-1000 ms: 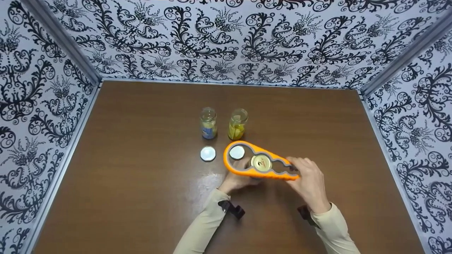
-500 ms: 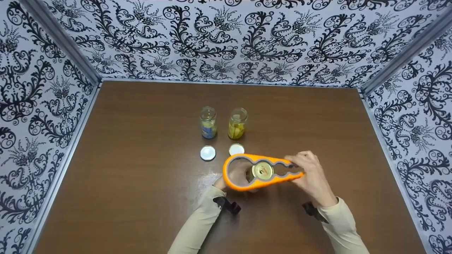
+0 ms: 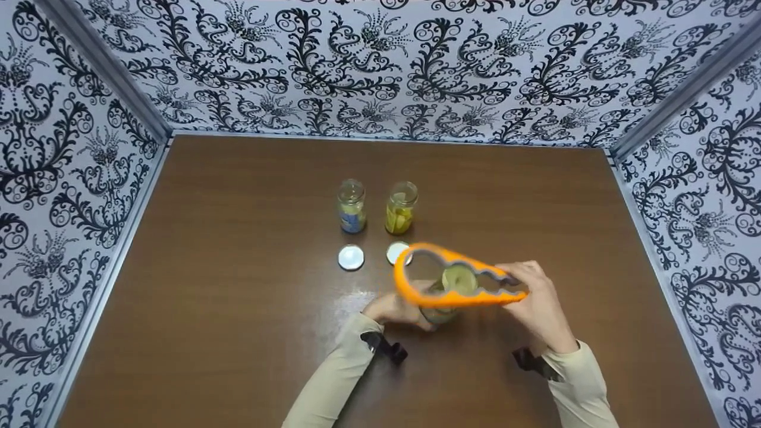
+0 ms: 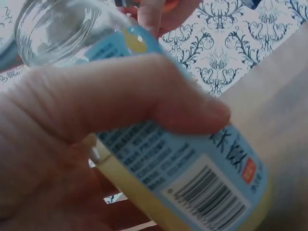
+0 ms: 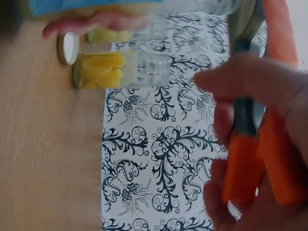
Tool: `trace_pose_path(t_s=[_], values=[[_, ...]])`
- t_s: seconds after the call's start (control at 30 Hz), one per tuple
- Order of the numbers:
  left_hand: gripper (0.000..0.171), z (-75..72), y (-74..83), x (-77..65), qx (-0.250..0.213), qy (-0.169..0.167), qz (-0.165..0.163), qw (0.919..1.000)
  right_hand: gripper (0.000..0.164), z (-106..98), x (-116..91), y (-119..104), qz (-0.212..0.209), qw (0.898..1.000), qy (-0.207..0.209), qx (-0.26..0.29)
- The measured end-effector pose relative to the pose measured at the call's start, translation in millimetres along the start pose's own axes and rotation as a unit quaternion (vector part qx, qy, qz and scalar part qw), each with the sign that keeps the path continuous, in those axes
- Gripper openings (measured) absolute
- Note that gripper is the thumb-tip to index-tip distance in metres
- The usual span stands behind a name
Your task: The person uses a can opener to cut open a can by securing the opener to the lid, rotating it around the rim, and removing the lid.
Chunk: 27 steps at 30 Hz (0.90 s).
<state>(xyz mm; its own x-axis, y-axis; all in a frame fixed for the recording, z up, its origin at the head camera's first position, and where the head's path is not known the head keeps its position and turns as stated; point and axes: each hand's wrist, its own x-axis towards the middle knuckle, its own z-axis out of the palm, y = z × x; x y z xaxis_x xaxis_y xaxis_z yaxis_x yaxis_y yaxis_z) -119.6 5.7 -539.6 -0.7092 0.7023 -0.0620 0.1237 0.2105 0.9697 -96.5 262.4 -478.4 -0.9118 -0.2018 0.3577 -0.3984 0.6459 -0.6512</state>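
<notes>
My left hand (image 3: 404, 309) grips a glass jar (image 4: 211, 178) with a blue label and barcode, the thumb across the label. The jar's threaded glass mouth shows bare in the left wrist view. My right hand (image 3: 535, 297) holds an orange jar opener (image 3: 410, 294) with grey wavy inner edges, fingers round its two handles. A round gold-coloured lid (image 3: 459, 279) sits between the opener's edges, above the jar and off its mouth. In the right wrist view the lid (image 5: 245, 21) shows edge-on in the opener, near the jar's mouth.
Two lidless glass jars stand farther back, one with a blue label (image 3: 352, 220) and one with yellow pieces inside (image 3: 399, 219). Two lids lie before them, a left one (image 3: 351, 257) and a right one (image 3: 397, 252) partly under the opener. A patterned wall (image 3: 374, 71) borders the brown table (image 3: 238, 297).
The opener first swung toward me, then shifted right and away with the right hand, carrying the lid off the jar. The left hand's jar now shows below the opener.
</notes>
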Motion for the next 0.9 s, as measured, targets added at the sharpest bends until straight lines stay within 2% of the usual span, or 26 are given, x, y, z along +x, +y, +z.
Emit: trace_pose_path(t_s=[0.13,0.2,0.33,0.47,0.63,0.73,0.9], values=[[0.072,1.8,-2.2,2.8,-0.003,0.015,0.011,0.9998,0.044,-7.7,-5.0,2.9,0.114,0.992,0.044,-0.031],[0.07,2.3,-4.4,5.8,0.016,0.021,0.033,0.9991,0.044,-12.3,-7.2,4.2,0.161,0.985,0.056,-0.036],[0.068,2.6,-6.5,9.3,0.033,0.036,0.043,0.9979,0.041,-21.1,-11.0,7.0,0.211,0.974,0.078,-0.03],[0.071,2.7,-6.9,13.6,0.025,0.063,0.031,0.9972,0.037,-25.3,-14.5,12.7,0.214,0.968,0.118,-0.06],[0.069,3.8,-8.1,20.7,0.01,0.097,0.009,0.9951,0.031,-21.4,-18.6,26.7,0.159,0.961,0.165,-0.156],[0.07,4.6,-8.7,25.6,0.002,0.111,0.002,0.9939,0.032,-16.8,-21.1,35.7,0.134,0.955,0.173,-0.202],[0.072,2.7,-7.3,35.1,0.002,0.134,-0.013,0.991,0.035,-10.5,-27.7,44.3,0.138,0.952,0.164,-0.218]])
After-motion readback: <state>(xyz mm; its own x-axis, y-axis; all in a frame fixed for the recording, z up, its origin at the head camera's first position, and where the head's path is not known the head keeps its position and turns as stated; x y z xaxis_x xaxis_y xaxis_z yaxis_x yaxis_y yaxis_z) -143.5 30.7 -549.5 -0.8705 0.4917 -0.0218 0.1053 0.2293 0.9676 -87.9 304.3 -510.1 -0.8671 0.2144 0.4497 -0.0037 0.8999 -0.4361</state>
